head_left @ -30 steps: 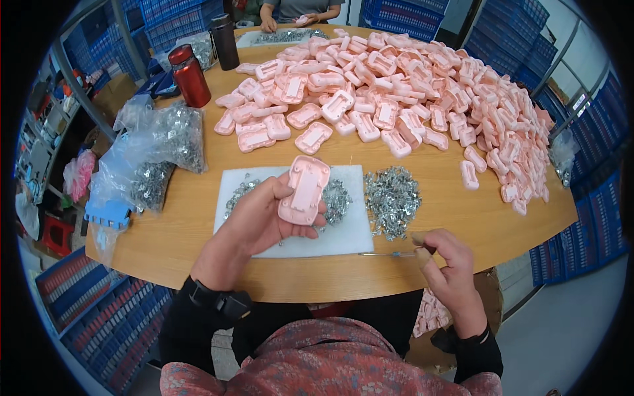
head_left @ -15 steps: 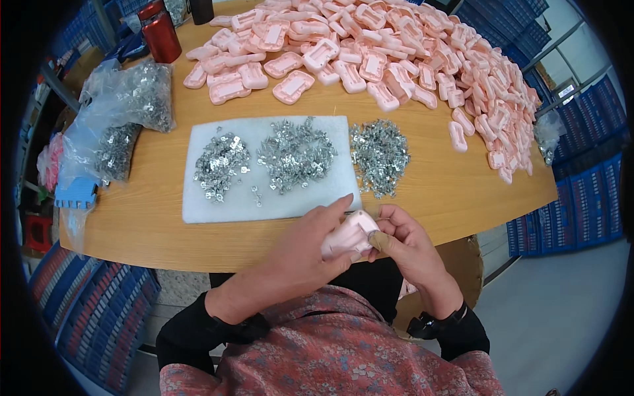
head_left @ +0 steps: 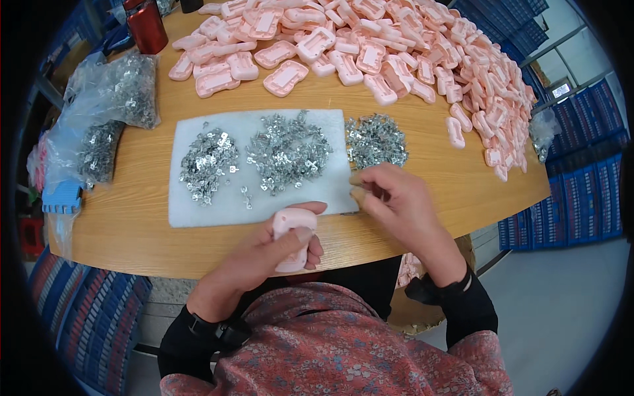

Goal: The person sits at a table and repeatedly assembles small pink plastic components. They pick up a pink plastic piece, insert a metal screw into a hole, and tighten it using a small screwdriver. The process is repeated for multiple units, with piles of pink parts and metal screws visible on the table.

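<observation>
My left hand [head_left: 267, 254] is closed around a pink plastic shell [head_left: 292, 239], thumb across its face, just past the table's near edge. To the right, my right hand [head_left: 399, 201] hovers by the mat's right edge, below the right-hand pile of small metal clips [head_left: 378, 142]. Tan covers wrap its thumb and forefinger, whose tips nearly meet in a pinch; anything between them is too small to make out. A white foam mat [head_left: 244, 214] carries two more heaps of metal pieces, a left heap [head_left: 208, 165] and a middle heap [head_left: 288, 155].
A large mound of pink shells [head_left: 396, 46] covers the table's far side and right. Clear plastic bags of metal pieces [head_left: 135, 92] lie at the left, near a red flask [head_left: 146, 26] and a blue foam piece [head_left: 62, 197]. Blue racks [head_left: 588, 191] stand beyond the table.
My right hand has left the shell and moved up toward the right-hand metal pile. My left hand has drawn the shell to the left and turned it more upright.
</observation>
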Available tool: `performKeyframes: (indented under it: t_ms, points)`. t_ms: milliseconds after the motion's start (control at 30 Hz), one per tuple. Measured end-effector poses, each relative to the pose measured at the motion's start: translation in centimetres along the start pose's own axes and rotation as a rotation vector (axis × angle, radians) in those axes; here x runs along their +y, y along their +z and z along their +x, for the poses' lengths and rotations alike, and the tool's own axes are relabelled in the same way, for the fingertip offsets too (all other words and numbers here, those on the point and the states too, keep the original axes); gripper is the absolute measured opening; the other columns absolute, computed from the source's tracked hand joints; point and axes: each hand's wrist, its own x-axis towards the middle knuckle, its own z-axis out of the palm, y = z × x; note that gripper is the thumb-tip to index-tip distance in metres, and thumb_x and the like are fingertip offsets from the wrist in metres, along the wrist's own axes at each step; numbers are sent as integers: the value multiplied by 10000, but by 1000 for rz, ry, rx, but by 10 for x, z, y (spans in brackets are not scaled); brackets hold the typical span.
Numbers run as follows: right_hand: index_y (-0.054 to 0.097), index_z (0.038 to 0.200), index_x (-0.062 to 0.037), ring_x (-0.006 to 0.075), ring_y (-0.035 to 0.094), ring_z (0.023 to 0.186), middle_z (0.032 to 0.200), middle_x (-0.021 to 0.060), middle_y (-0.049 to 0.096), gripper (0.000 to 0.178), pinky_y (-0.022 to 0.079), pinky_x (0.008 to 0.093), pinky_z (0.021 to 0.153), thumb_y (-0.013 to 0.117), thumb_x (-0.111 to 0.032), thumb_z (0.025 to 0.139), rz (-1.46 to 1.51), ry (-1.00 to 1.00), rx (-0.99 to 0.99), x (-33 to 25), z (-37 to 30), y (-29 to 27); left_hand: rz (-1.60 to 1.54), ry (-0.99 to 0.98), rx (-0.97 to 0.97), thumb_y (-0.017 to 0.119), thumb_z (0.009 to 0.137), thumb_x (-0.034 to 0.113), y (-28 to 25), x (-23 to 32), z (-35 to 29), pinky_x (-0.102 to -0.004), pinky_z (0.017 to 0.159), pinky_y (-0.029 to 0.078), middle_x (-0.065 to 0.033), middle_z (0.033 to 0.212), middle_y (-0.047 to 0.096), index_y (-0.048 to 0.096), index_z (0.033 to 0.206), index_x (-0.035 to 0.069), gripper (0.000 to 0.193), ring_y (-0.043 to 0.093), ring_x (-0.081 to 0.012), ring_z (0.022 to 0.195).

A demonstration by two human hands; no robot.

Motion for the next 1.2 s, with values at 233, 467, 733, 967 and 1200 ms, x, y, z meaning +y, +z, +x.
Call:
performKeyframes:
  t_ms: [233, 467, 733, 967, 1200]
  points:
    - [658, 996, -65, 344, 634, 873, 904, 131, 638, 192, 514, 439, 741, 700, -138, 824, -97, -136, 33, -4, 39, 35, -135, 72, 69, 548, 1018, 184, -7, -4, 0, -324, 815, 552, -68, 961, 658, 480, 1394, 46, 406, 640, -150, 897]
    - [650, 974, -60, 351, 627, 848, 872, 120, 636, 187, 492, 466, 745, 687, -133, 805, -185, -159, -126, 6, 47, 35, -138, 70, 55, 557, 1018, 195, -10, -4, 0, -304, 781, 517, -65, 941, 648, 492, 1382, 37, 402, 622, -150, 857]
    - [641, 950, -86, 334, 624, 822, 837, 102, 629, 148, 476, 441, 733, 678, -132, 813, -156, -146, -50, 3, 44, 35, -114, 85, 47, 529, 1016, 169, -9, -3, 3, -311, 772, 501, -60, 892, 624, 487, 1378, 34, 389, 594, -146, 827]
    - [668, 997, -63, 300, 646, 780, 851, 120, 660, 173, 507, 403, 700, 680, -112, 832, -190, -255, -37, 6, 59, 44, -126, 79, 59, 518, 1019, 159, -8, 0, 2, -313, 773, 503, -56, 889, 621, 488, 1378, 33, 382, 594, -145, 827]
    - [645, 1017, -25, 81, 586, 720, 832, 29, 669, 112, 478, 249, 666, 610, -71, 921, 183, 195, -122, 7, 55, 29, -120, 81, 53, 522, 1030, 187, -8, -1, 1, -304, 776, 508, -50, 888, 620, 485, 1379, 34, 383, 593, -136, 825]
